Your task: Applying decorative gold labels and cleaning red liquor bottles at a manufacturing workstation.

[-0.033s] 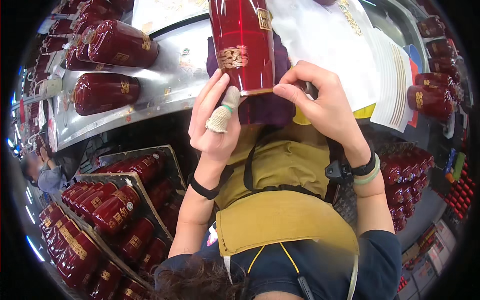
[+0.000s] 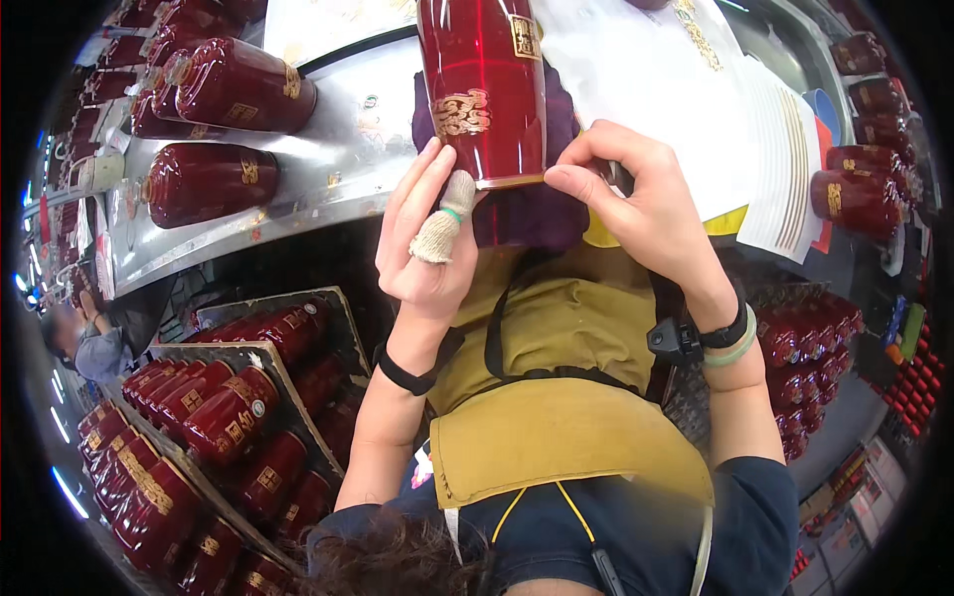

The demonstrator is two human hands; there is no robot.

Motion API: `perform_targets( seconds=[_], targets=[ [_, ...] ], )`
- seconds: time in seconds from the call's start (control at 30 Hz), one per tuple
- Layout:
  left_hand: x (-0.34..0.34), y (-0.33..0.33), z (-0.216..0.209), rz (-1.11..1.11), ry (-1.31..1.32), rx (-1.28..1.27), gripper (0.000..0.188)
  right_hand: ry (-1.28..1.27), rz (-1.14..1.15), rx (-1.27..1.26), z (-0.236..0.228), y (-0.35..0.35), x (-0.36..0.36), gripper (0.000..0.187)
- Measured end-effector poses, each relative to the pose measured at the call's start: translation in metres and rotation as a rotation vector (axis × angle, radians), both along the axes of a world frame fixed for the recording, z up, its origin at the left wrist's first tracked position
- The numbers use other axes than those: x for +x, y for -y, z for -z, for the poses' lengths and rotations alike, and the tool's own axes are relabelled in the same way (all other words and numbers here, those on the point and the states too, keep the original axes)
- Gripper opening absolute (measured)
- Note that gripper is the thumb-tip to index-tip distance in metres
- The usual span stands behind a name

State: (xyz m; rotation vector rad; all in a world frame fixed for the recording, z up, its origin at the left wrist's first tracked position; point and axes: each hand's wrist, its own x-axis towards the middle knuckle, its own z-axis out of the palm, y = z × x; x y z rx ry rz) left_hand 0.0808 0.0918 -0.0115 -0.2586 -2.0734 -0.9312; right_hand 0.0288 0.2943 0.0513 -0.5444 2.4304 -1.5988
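Note:
A glossy dark red bottle [image 2: 487,94] with gold ornaments lies on a folded dark purple cloth [image 2: 532,219], its base toward me. My left hand [image 2: 422,233] steadies the bottle at the lower left, fingers along its side and base. A knitted pale finger sleeve [image 2: 437,233] with a green band covers one finger. Beside the base's right corner, my right hand [image 2: 636,194] is closed, thumb and forefinger bent together at the bottle's edge. Something small and dark shows behind its fingers; I cannot make out what it is.
More red bottles [image 2: 214,184] lie on the metal table [image 2: 343,114] at left. White sheets [image 2: 636,99] cover its right part, with a striped paper stack [image 2: 780,164] at the edge. Racks of bottles [image 2: 234,412] stand lower left and right. A person [image 2: 94,343] is far left.

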Motion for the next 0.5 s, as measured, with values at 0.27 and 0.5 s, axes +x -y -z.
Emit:
perform_targets(
  seconds=[0.27, 0.5],
  targets=[
    [0.001, -0.009, -0.012, -0.056, -0.089, -0.229, 0.039, -0.009, 0.025, -0.014, 0.007, -0.003, -0.002, 0.018],
    [0.000, -0.004, -0.001, -0.038, 0.009, 0.069, 0.029, 0.021, 0.013, 0.008, 0.000, 0.001, -0.001, 0.018]
  ],
)
